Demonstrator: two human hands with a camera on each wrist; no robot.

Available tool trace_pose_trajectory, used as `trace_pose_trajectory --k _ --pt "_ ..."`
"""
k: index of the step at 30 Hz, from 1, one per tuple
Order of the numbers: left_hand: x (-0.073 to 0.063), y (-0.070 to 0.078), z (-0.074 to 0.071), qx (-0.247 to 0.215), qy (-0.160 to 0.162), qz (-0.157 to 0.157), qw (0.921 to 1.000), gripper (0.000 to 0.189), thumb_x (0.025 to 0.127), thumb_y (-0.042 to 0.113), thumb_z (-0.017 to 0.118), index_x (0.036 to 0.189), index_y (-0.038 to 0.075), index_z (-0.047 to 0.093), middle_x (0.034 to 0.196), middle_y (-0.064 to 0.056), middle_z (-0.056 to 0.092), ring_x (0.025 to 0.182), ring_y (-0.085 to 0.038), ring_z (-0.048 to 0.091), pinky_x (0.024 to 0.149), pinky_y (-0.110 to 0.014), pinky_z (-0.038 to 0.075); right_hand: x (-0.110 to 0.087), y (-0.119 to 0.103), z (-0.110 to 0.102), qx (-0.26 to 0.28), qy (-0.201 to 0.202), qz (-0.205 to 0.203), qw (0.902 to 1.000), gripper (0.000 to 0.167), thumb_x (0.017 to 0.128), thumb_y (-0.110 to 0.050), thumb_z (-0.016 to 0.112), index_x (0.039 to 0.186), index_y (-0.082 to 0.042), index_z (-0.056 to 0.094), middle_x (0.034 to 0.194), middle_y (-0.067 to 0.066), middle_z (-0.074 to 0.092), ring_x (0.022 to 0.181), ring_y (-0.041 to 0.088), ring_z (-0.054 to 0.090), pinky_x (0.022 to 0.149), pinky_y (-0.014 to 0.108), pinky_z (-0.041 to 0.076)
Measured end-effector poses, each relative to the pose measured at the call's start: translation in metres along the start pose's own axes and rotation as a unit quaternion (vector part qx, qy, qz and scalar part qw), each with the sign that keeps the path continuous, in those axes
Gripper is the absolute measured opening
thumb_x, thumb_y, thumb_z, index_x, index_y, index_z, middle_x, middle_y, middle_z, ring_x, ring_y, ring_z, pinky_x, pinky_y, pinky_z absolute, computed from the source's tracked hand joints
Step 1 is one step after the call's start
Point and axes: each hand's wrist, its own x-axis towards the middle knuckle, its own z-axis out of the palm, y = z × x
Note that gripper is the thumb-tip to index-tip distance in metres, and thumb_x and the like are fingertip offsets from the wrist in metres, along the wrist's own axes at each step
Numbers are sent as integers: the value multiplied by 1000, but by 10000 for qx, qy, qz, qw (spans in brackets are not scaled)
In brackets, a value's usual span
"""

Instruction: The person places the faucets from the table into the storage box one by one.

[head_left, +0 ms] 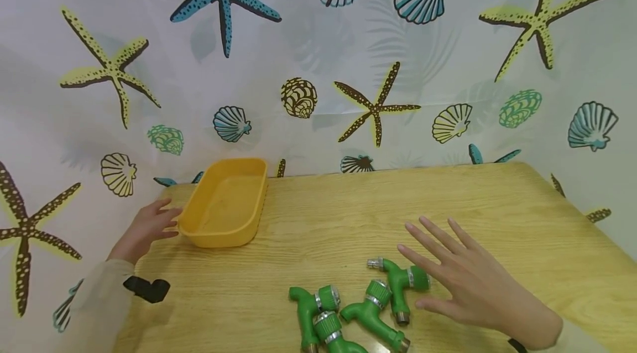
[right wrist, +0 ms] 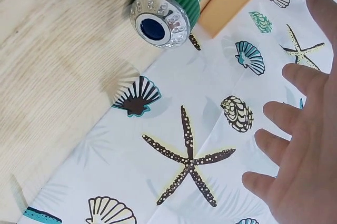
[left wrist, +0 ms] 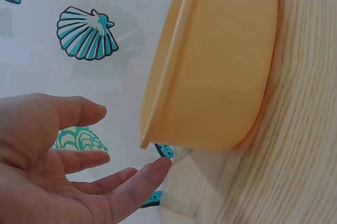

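Observation:
A yellow plastic basin stands at the back left of the wooden table. Beside its left side is my left hand, fingers spread and nothing held; the left wrist view shows the same hand below the basin's wall. Several green taps with silver bands lie in a loose group at the front middle, among them one tap at the right and another at the left. My right hand hovers just right of the taps, fingers stretched and apart, holding nothing.
Behind the table hangs a white cloth printed with starfish and shells, which also runs along both sides. A black strap piece sits on the left wrist.

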Motion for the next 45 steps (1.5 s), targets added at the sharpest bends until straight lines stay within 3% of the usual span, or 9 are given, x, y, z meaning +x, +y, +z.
trace_pose_trajectory --k 6,11,18,28,36,45 --pt "5 -12 -6 -555 -172 1 9983 66 104 20 42 148 -12 4 147 -39 17 130 -51 33 85 -37 53 -1 -2 3 15 -8 20 10000 74 93 -68 38 143 -14 47 152 14 32 139 34 28 116 45 0" --pt "9 -19 -9 -777 -255 -152 9965 65 103 16 44 149 -10 7 147 -38 20 127 -49 39 84 -35 54 -4 -2 5 24 -2 7 10000 73 92 -67 42 140 -13 50 148 17 38 137 35 31 116 43 0" --pt "14 -19 -5 -533 -66 -14 9986 61 103 17 44 149 -11 14 146 -38 25 127 -48 36 85 -33 54 -5 -1 4 70 -78 -5 9999 73 91 -66 46 141 -13 48 152 16 32 140 34 26 116 43 -1" --pt "21 -16 -2 -539 -12 -411 9977 62 102 15 48 147 -13 17 144 -36 27 124 -46 41 88 -36 52 -4 -1 5 118 -83 -13 9999 73 90 -66 49 141 -13 49 151 18 34 139 35 28 116 42 -2" --pt "24 -17 0 -484 60 -343 9982 58 99 5 51 144 -15 22 143 -35 29 107 -30 54 87 -34 53 -4 0 5 99 -132 -9 9999 75 90 -66 47 145 -15 44 153 16 30 140 34 26 116 42 -2" --pt "23 -16 4 -515 121 -453 9976 56 97 0 50 144 -14 24 141 -34 31 106 -31 52 84 -32 54 -4 0 6 87 -104 -15 9999 75 90 -67 45 143 -14 47 155 16 27 139 34 28 116 42 -1"
